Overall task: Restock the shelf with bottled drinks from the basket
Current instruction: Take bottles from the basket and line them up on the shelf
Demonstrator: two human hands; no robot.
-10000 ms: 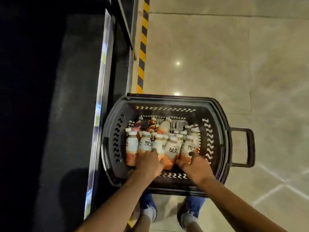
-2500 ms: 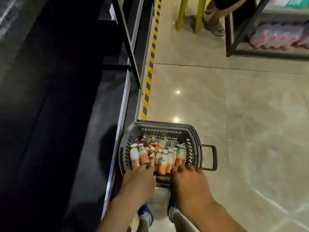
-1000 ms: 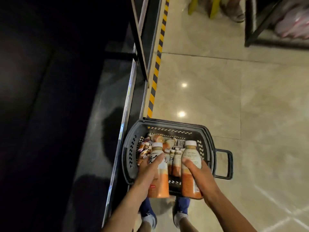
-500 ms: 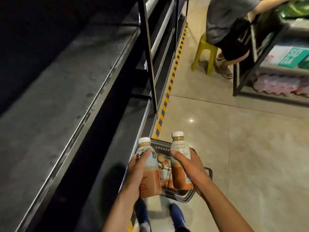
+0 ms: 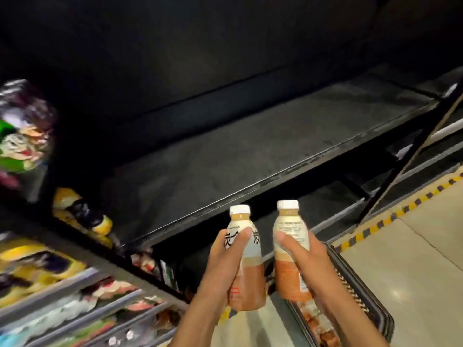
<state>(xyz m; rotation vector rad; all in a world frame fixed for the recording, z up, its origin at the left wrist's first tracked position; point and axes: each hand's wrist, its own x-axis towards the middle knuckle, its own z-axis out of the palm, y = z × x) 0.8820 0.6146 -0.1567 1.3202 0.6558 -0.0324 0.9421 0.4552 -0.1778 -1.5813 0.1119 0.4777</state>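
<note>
Dark shelf [image 5: 250, 151] across mid-frame, beige floor [image 5: 413, 261] at right, left hand [image 5: 225, 266] gripping a bottle [image 5: 253, 274], right hand [image 5: 309, 266] gripping a second bottle [image 5: 290, 231] — basket [image 5: 355, 291] lower right.

Retail shop, grocery aisle. A long dark metal shelf [image 5: 250, 151] stood in tiers. Bright packaged snacks [image 5: 32, 266] filled the racks at left. A black plastic shopping basket [image 5: 363, 304] sat on the glossy tiled floor [image 5: 413, 266]. Yellow-black hazard tape [image 5: 390, 216] ran along the shelving's foot.

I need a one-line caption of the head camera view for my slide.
Left hand grips the left bottle, right hand the right bottle, both upright before the dark shelf; basket below.
</note>
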